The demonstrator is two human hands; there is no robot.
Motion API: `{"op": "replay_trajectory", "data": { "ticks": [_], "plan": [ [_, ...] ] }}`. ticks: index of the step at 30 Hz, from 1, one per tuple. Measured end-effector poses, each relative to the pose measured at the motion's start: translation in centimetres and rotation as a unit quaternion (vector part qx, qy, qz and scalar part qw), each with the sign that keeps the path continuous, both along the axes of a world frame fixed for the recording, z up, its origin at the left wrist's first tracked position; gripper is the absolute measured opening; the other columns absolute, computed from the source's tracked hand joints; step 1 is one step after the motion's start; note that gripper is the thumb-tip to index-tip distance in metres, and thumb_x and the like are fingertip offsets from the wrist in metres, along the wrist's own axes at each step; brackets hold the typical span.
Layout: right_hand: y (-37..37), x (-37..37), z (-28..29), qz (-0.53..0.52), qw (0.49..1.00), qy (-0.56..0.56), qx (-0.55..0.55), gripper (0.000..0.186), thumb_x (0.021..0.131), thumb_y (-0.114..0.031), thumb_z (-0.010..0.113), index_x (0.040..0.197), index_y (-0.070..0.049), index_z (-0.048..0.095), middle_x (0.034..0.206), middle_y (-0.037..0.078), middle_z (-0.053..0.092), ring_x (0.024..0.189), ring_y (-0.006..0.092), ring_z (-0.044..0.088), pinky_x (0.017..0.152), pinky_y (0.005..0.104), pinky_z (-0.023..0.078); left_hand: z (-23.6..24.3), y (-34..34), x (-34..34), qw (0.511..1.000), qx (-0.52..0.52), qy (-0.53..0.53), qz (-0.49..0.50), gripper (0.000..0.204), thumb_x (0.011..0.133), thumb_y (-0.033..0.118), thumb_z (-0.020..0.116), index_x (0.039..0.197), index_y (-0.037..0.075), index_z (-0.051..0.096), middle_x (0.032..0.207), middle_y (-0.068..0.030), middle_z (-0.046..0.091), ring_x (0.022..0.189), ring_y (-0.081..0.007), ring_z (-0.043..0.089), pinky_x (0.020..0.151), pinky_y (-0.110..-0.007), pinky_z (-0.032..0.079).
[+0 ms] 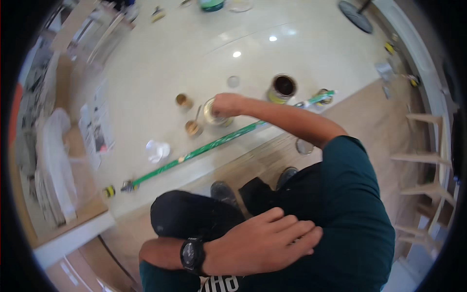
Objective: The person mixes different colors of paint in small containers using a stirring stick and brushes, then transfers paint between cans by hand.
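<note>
My right hand (227, 105) reaches forward to an open metal can (210, 115) on the pale floor. Its fingers are curled downward at the can's mouth, and what they hold is hidden. Just left of that can is a small cup (192, 128) with tan contents and a thin stick leaning out. Another small cup (184, 101) stands a little farther off. To the right of my forearm sits a larger can (282, 88) with dark brown contents. My left hand (262, 241), below a black wristwatch, hovers before my torso with loosely extended fingers, holding nothing.
A long green pole (214, 143) lies across the floor in front of my feet. Nearby are crumpled clear plastic (158, 151), newspaper (99, 124) and a round lid (304, 146). A flat brush (158, 14) lies far left. Wooden frames (422, 157) line the right side.
</note>
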State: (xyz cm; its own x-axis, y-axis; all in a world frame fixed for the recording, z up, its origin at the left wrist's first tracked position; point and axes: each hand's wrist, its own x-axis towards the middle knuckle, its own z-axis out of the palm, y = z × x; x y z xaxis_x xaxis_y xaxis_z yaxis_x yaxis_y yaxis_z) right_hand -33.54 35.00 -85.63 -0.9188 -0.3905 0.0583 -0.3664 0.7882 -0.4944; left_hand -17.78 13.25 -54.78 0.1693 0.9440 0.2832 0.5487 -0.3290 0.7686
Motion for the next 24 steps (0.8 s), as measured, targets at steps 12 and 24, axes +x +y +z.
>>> {"op": "replay_trajectory", "data": {
  "ticks": [12,24],
  "plan": [
    [0.8,0.7,-0.2,-0.055,0.997,0.007,0.052,0.013,0.077,-0.011,0.072,0.087,-0.01,0.079,0.087,0.018,0.075,0.082,0.0378,0.072,0.074,0.0465,0.059,0.6,-1.2,0.9,0.999,0.01,-0.025,0.019,0.027,0.092,0.012,0.063,0.114,-0.003,0.065,0.102,-0.0081,0.066,0.08,-0.0145,0.06,0.07,-0.028,0.045],
    [0.2,0.6,0.5,-0.049,0.996,0.007,0.07,0.011,0.076,-0.011,0.073,0.086,-0.01,0.078,0.082,0.018,0.072,0.081,0.0404,0.07,0.073,0.0499,0.057,0.8,-1.5,0.4,0.999,0.032,-0.022,0.028,0.03,0.092,0.013,0.062,0.116,-0.004,0.065,0.106,-0.0101,0.067,0.085,-0.0149,0.062,0.071,-0.028,0.045]
  ]
}}
